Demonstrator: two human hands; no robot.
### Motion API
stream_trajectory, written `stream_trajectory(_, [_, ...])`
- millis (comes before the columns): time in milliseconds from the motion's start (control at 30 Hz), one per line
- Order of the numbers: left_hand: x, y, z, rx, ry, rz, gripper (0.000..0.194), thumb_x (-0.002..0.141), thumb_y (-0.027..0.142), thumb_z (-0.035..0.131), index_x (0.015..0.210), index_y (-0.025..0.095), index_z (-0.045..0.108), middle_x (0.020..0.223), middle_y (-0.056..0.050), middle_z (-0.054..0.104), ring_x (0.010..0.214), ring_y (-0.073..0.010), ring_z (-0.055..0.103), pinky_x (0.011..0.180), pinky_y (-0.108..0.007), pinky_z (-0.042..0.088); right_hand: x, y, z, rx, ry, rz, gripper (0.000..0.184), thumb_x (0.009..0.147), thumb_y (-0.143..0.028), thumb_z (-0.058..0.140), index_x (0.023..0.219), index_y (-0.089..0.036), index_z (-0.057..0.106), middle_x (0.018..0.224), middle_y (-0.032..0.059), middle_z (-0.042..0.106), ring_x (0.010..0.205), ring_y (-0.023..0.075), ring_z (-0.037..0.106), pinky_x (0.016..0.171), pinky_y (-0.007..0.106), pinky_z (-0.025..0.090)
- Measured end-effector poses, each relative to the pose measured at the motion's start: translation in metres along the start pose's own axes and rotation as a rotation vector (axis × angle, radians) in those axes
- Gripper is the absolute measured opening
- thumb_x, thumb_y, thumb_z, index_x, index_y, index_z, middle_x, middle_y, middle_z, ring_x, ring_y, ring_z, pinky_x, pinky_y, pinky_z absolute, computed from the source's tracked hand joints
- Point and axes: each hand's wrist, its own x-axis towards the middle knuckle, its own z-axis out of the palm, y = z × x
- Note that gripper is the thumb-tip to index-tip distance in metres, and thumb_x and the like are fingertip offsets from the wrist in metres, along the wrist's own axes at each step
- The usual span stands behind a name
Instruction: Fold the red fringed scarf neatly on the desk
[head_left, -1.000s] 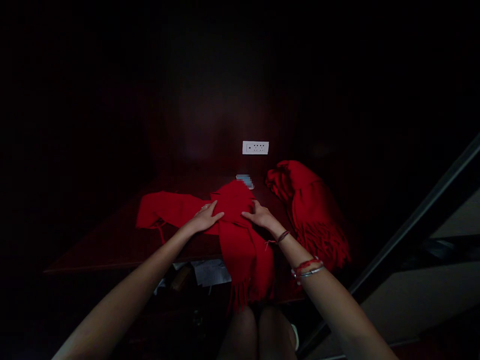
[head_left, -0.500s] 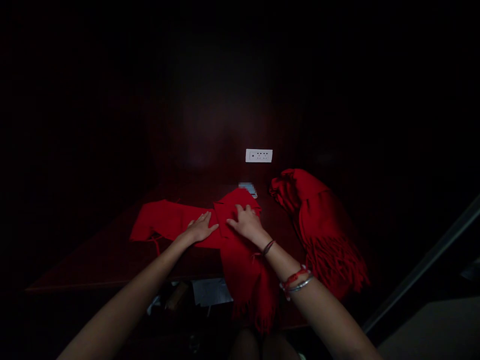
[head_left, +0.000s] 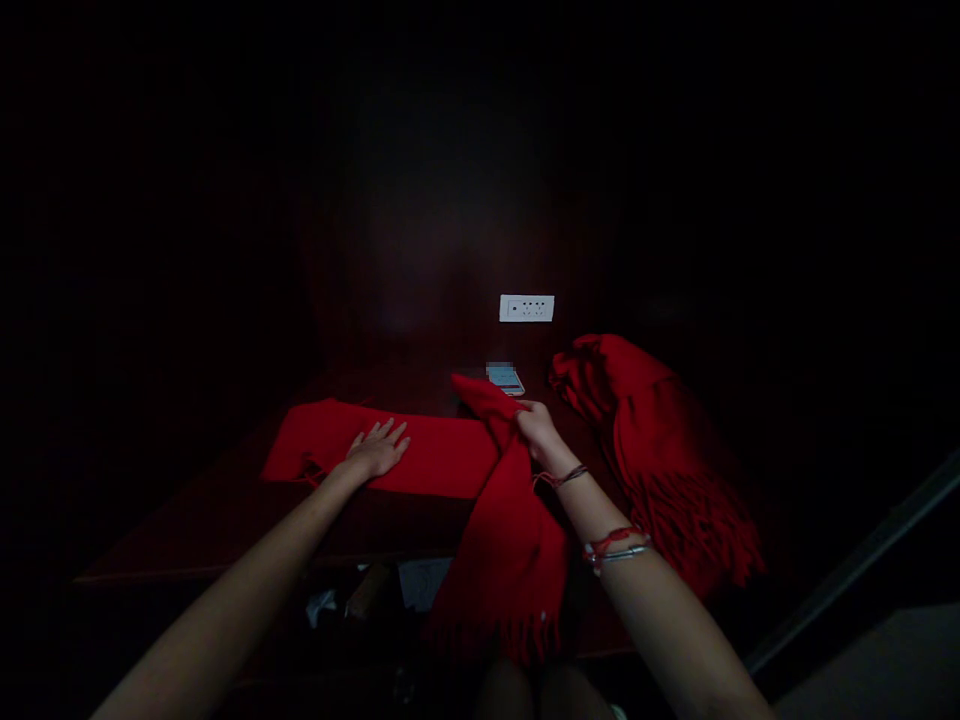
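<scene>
A red scarf (head_left: 442, 455) lies in a folded strip across the dark table, and its fringed end hangs over the front edge. My left hand (head_left: 379, 448) rests flat on the strip, fingers spread. At the strip's right end my right hand (head_left: 537, 428) is closed on the scarf and holds a fold of it raised above the table. The cloth hides part of the right fingers. Bracelets circle my right wrist and forearm.
More red fringed cloth (head_left: 649, 420) is heaped on the right side of the table (head_left: 225, 520). Behind the scarf lies a phone (head_left: 506, 378) with a lit screen. A white socket plate (head_left: 526, 308) is on the back wall. Objects sit in the dark space under the tabletop.
My right hand has gone from lying on the scarf to gripping it, and has lifted the fold and pulled it rightward. My left hand has slid a little left along the strip.
</scene>
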Motion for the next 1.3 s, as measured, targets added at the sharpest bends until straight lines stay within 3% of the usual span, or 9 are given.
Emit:
stream_trajectory(167, [-0.003,-0.019,-0.01,0.039,0.034,-0.058,0.051,0.082,0.04,0.02,0.126,0.016,0.023,0.132,-0.01,0.017,0.119,-0.0268,0.015,0.092,-0.043,0.016,0.005,0.012,-0.022,0.358,0.011,-0.072,0.043,0.062,-0.007,0.03,0.101,-0.01,0.049,0.076,0.003,0.061,0.059,0.0115,0.055,0.054,0.02,0.043])
stream_trajectory(333, [-0.012,0.033,-0.017,0.016,0.136,0.1,0.052,0.08,0.042,0.021,0.126,0.017,0.022,0.134,-0.008,0.012,0.121,-0.0234,0.01,0.094,-0.04,0.016,0.007,-0.004,-0.01,0.026,0.069,-0.271,0.048,0.067,-0.008,0.03,0.112,-0.014,0.043,0.109,0.0028,0.051,0.097,0.0124,0.047,0.08,0.022,0.038])
stream_trajectory(433, [-0.007,0.05,-0.019,-0.042,0.073,0.149,0.048,0.079,0.034,0.025,0.122,0.015,0.031,0.131,-0.009,0.024,0.118,-0.0225,0.022,0.091,-0.037,0.024,-0.005,-0.015,0.022,-0.224,-0.152,-0.417,0.048,0.071,-0.012,0.034,0.119,-0.014,0.036,0.12,0.005,0.042,0.109,0.0121,0.037,0.091,0.023,0.027])
stream_trajectory(533, [0.0,0.033,-0.02,-0.078,0.126,-0.009,0.044,0.079,0.022,0.021,0.114,0.006,0.041,0.118,-0.016,0.042,0.108,-0.022,0.039,0.084,-0.032,0.033,-0.021,-0.014,0.057,-0.405,-0.479,-0.446,0.053,0.074,-0.032,0.04,0.122,-0.013,0.031,0.126,0.01,0.033,0.115,0.0199,0.029,0.094,0.035,0.021])
stream_trajectory(600, [0.002,0.017,-0.018,-0.118,0.148,-0.069,0.046,0.08,0.025,0.016,0.112,0.003,0.041,0.112,-0.018,0.047,0.102,-0.0217,0.044,0.082,-0.029,0.035,-0.028,-0.009,0.066,-0.451,-0.537,-0.48,0.053,0.074,-0.044,0.037,0.118,-0.015,0.037,0.126,0.0101,0.033,0.116,0.0233,0.026,0.093,0.041,0.02])
stream_trajectory(700, [-0.001,0.007,-0.008,-0.167,0.177,-0.009,0.054,0.08,0.04,0.017,0.119,0.007,0.033,0.117,-0.015,0.043,0.107,-0.0215,0.04,0.085,-0.03,0.032,-0.027,-0.001,0.051,-0.446,-0.299,-0.455,0.041,0.08,-0.04,0.026,0.106,-0.016,0.047,0.114,0.0109,0.046,0.106,0.0185,0.04,0.089,0.032,0.028])
stream_trajectory(800, [-0.004,0.019,0.003,-0.163,0.19,0.063,0.06,0.078,0.048,0.021,0.126,0.013,0.022,0.126,-0.011,0.033,0.114,-0.0241,0.029,0.09,-0.039,0.025,-0.018,0.005,0.024,-0.546,-0.016,-0.169,0.041,0.076,-0.04,0.036,0.105,-0.012,0.044,0.105,0.0167,0.05,0.095,0.0219,0.048,0.079,0.032,0.036])
stream_trajectory(967, [0.003,0.036,0.009,-0.167,0.148,0.118,0.055,0.079,0.04,0.021,0.127,0.013,0.017,0.129,-0.011,0.028,0.118,-0.0216,0.022,0.092,-0.039,0.022,-0.003,0.011,0.017,-0.501,-0.146,0.072,0.061,0.059,-0.033,0.06,0.111,-0.015,0.034,0.097,0.0146,0.054,0.087,0.0235,0.053,0.068,0.03,0.041])
stream_trajectory(1300, [0.007,0.054,0.0,-0.205,0.07,0.053,0.071,0.07,0.062,0.02,0.127,0.019,0.019,0.131,-0.011,0.021,0.118,-0.0291,0.016,0.09,-0.047,0.018,0.024,0.034,0.009,-0.235,0.022,0.108,0.05,0.062,-0.013,0.048,0.11,-0.018,0.037,0.1,0.008,0.054,0.087,0.0163,0.054,0.067,0.023,0.042])
